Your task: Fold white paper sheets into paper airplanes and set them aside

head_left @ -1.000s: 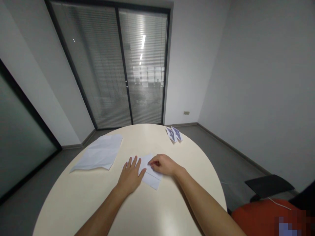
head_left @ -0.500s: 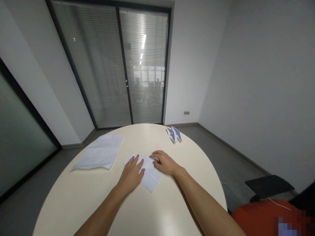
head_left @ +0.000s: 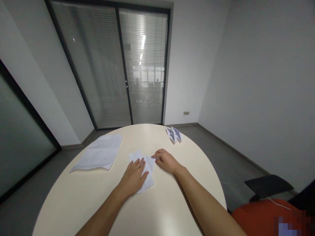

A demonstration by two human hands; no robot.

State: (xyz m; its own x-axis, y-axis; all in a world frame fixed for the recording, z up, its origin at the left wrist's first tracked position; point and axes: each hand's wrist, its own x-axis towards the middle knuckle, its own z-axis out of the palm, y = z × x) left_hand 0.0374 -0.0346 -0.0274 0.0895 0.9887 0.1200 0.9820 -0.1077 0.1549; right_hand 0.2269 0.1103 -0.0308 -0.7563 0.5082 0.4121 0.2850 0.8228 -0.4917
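Observation:
A small folded sheet of white paper (head_left: 149, 183) with crease lines lies on the round table in front of me. My left hand (head_left: 134, 175) rests flat across its middle, fingers spread, and covers part of it. At the paper's upper right corner is my right hand (head_left: 166, 161). Its fingers are curled, with the index fingertip on the corner and the thumb close by. What lies under my left palm is hidden.
A larger creased white sheet (head_left: 100, 152) lies on the left of the cream table (head_left: 86, 203). Two folded papers with dark blue print (head_left: 174, 134) stand near the far right edge. An orange chair (head_left: 256, 213) with a black armrest (head_left: 269, 186) is at the lower right.
The folded paper has turned clockwise under my hands, its near corner shifting left. My right hand went from a pinch on the paper to spread fingers, then curled at its upper right corner.

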